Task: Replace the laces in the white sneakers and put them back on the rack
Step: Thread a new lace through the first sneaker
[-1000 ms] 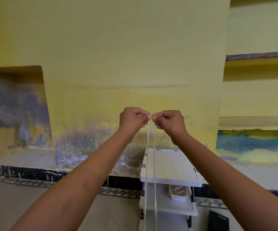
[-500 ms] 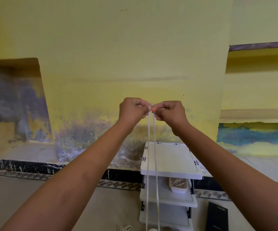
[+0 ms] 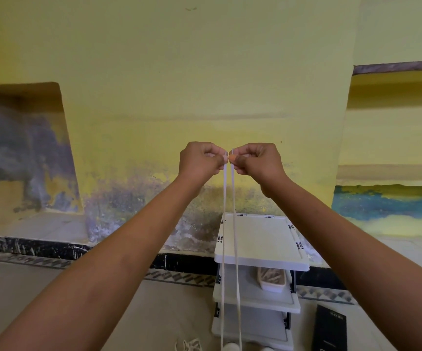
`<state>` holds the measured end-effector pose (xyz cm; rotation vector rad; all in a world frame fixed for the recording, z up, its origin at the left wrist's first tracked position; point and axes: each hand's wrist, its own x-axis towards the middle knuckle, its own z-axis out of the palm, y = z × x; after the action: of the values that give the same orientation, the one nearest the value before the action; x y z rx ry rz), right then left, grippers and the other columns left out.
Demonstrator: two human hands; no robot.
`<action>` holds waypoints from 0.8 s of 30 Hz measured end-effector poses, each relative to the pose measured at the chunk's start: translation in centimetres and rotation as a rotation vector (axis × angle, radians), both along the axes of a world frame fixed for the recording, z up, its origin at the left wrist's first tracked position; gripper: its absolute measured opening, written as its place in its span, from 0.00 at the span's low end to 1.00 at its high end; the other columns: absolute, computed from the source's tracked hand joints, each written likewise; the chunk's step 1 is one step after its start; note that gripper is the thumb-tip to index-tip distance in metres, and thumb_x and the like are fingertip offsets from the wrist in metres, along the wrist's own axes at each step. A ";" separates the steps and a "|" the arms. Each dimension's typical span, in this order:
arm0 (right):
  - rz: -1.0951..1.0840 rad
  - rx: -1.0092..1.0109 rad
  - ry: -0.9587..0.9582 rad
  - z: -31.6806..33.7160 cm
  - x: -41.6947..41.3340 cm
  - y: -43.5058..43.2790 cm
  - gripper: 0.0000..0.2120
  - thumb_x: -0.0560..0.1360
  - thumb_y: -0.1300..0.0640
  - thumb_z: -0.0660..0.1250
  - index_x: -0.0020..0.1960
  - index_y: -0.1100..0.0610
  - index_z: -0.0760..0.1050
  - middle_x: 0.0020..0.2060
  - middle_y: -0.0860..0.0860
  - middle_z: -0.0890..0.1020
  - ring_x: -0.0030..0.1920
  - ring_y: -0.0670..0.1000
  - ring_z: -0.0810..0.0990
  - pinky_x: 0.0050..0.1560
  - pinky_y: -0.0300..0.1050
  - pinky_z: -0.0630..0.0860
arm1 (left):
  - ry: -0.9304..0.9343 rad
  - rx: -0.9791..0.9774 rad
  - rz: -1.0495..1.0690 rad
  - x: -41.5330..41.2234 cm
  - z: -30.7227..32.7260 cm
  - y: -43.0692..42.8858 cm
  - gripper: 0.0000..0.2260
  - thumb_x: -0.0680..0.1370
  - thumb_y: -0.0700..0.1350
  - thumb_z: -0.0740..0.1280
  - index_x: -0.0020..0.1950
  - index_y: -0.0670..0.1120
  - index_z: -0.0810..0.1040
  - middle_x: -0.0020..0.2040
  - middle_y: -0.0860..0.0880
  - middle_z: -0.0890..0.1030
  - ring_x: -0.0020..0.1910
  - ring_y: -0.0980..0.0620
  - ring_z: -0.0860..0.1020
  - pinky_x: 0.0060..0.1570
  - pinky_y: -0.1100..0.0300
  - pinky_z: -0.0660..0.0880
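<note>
My left hand (image 3: pixel 199 159) and my right hand (image 3: pixel 258 160) are raised side by side in front of the yellow wall, each pinching one end of a white lace (image 3: pixel 230 236). The two strands hang straight down, close together, past the white shoe rack (image 3: pixel 260 244) to the bottom edge of the view. A bit of white sneaker (image 3: pixel 230 347) shows at the bottom edge under the strands. Another loose white lace (image 3: pixel 189 345) lies on the floor to its left.
The rack stands against the wall with three white shelves; a small tray of pale pieces (image 3: pixel 272 278) sits on the middle shelf. A black box (image 3: pixel 329 328) stands on the floor to the rack's right. A wall niche (image 3: pixel 20 153) opens at the left.
Both hands keep their pinch on the lace ends. The camera tilted down, so more of the floor, the loose lace and the sneaker's edge came into view.
</note>
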<state>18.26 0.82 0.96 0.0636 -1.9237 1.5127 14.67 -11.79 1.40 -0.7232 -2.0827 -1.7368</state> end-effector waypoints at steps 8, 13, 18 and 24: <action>-0.066 0.060 0.034 0.2 0.0 0.2 0.02 0.72 0.65 0.69 0.43 0.63 0.80 0.31 0.51 0.78 0.33 0.48 0.75 0.44 0.47 0.75 | 0.009 -0.019 0.024 -0.1 -0.1 -0.1 0.06 0.72 0.35 0.69 0.37 0.45 0.80 0.34 0.47 0.80 0.35 0.51 0.79 0.39 0.60 0.78; -0.057 0.068 0.056 0.4 0.1 -0.1 0.02 0.72 0.65 0.69 0.43 0.61 0.80 0.31 0.51 0.78 0.33 0.48 0.75 0.45 0.48 0.76 | 0.023 -0.028 0.026 0.0 -0.1 0.2 0.06 0.73 0.35 0.69 0.38 0.44 0.80 0.35 0.46 0.80 0.36 0.50 0.79 0.43 0.56 0.79; -0.040 0.071 0.043 -0.1 0.0 -0.2 0.02 0.73 0.64 0.68 0.43 0.60 0.80 0.31 0.51 0.78 0.34 0.48 0.75 0.45 0.48 0.75 | 0.011 -0.039 0.010 0.0 -0.3 0.1 0.07 0.73 0.35 0.68 0.37 0.45 0.79 0.35 0.46 0.80 0.37 0.49 0.79 0.43 0.56 0.79; 0.031 -0.040 -0.130 -3.8 -0.2 0.7 0.07 0.78 0.63 0.59 0.42 0.57 0.71 0.33 0.52 0.77 0.30 0.50 0.75 0.37 0.43 0.76 | -0.248 -0.048 -0.127 -0.1 -3.9 0.0 0.09 0.78 0.35 0.55 0.42 0.47 0.68 0.37 0.46 0.77 0.30 0.50 0.76 0.32 0.61 0.75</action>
<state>18.08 1.52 -2.88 -0.0231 -2.0020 1.6103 14.54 -11.83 -2.46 -0.6977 -2.2923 -1.9384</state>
